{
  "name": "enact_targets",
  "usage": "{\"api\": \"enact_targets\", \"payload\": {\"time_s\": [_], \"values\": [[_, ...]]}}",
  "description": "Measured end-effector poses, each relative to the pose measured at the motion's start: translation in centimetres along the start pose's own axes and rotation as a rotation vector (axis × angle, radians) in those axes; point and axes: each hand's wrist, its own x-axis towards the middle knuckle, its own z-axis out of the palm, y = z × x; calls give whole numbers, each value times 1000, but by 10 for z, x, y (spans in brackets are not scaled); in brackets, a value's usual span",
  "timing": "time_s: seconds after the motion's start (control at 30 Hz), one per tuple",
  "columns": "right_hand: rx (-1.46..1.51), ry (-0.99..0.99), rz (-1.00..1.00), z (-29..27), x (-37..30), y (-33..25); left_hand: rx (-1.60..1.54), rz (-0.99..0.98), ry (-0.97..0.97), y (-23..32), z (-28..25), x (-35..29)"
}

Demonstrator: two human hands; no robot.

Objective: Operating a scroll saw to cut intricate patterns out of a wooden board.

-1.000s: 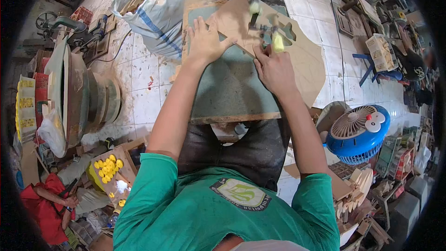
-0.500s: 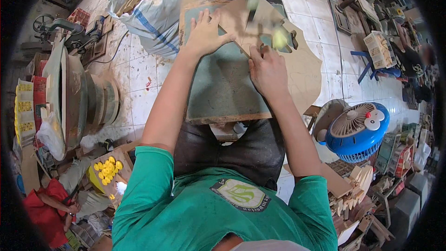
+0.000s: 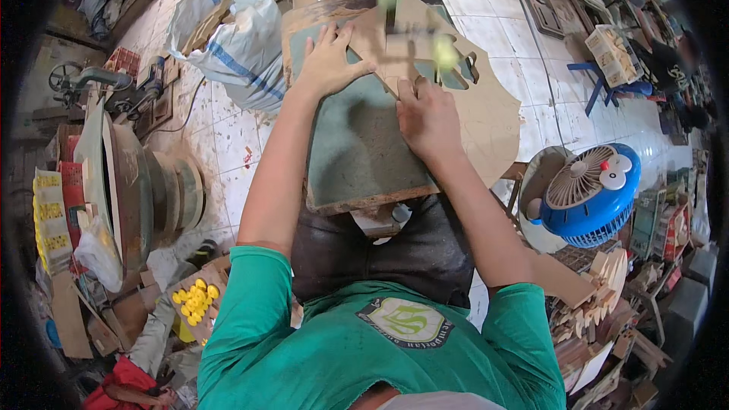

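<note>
A flat tan wooden board (image 3: 486,125) with a scalloped outer edge and cut-out openings lies on a worn green-topped worktable (image 3: 364,152) in front of me. My left hand (image 3: 330,64) rests flat at the board's left edge, fingers spread and thumb reaching over that edge. On the board's near edge, my right hand (image 3: 430,118) is closed with its fingers curled and pressed down. Just beyond my hands stands a dark upright machine part (image 3: 389,0) with pale green pieces, smeared by motion. Whether a blade meets the wood there is too blurred to tell.
A white woven sack (image 3: 228,53) with wood scraps stands at the far left. To the right is a blue fan (image 3: 588,193) with wood offcuts (image 3: 600,281) below it. Yellow pieces (image 3: 196,300) lie at lower left, near a person in red (image 3: 125,383).
The whole view has tilted slightly. My right hand's fingers have shifted a little along the board's edge; my left hand stays spread at its left side.
</note>
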Motion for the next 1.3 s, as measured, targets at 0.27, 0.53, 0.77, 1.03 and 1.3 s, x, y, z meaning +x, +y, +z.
{"api": "enact_targets", "payload": {"time_s": [0.27,0.53,0.77,1.03,1.3], "values": [[11,42,20,7,-4,-10,2,76,-49,-4,-4,11],[-46,73,40,13,-6,-16,2,120,-65,-6,-5,20],[-72,74,45,13,-7,-18,-1,151,-68,-8,-3,24],[-9,180,59,25,-4,-24,-9,159,-110,-7,-5,29],[27,45,163,17,-2,-26,19,154,-131,-4,-7,29]]}}
